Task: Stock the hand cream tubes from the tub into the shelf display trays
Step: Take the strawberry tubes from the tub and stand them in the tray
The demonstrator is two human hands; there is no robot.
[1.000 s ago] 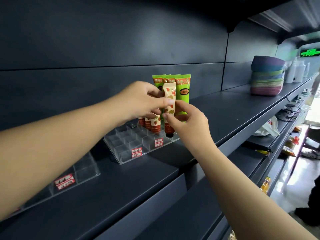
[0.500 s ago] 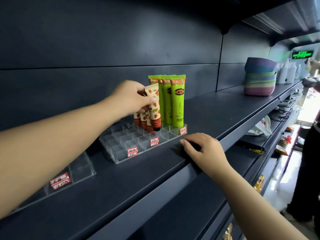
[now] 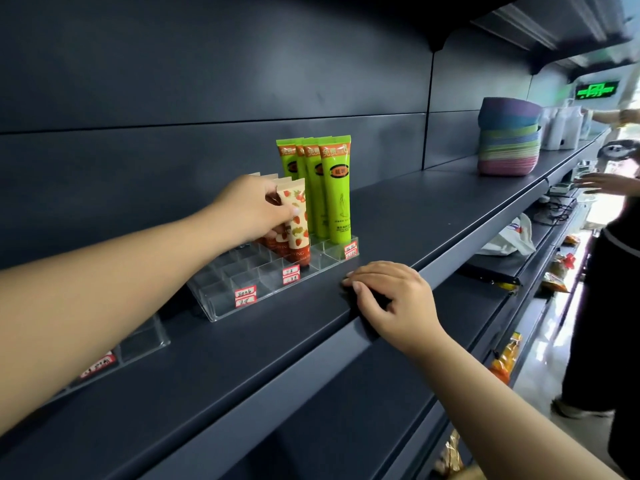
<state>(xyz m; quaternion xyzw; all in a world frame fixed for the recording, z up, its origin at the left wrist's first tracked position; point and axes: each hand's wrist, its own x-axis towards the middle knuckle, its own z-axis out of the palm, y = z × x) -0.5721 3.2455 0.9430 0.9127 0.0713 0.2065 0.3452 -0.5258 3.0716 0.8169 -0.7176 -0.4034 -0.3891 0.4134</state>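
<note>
Strawberry tube (image 3: 297, 221): cream-coloured, fruit-printed hand cream tube; stands cap down, crimped end up, in the middle column of the display tray; long axis near upright, tipped slightly.
Right hand (image 3: 389, 299): nearest item; rests palm down on the front lip of the shelf (image 3: 242, 362); fingers loosely bent and lying side by side, holding nothing; just in front of the tray's right end, apart from every tube.
Second tray (image 3: 138, 341): clear, at the left edge of view, under the left forearm; red-and-white price labels on its front.
Display tray (image 3: 242, 292): clear, stepped and compartmented, price labels on its front wall; front cells hold nothing.
Left hand (image 3: 251, 211): fingers curled round the strawberry tube's left side, thumb tip pressed on its printed face; the tube lies directly at the fingertips, to their right.
Row behind: more strawberry tubes stand at the back of the same column, partly hidden by the fingers; count cannot be told.
Green tubes (image 3: 334, 188): taller, upright, in the right column, just right of the thumb tip; touching the held tube or not, cannot tell.
Judgement: left hand is the nearer one; seating calls for a straight push down along the tube's axis.
Stacked bowls (image 3: 509, 136): coloured, far right on the shelf.
Tub: not in view.
</note>
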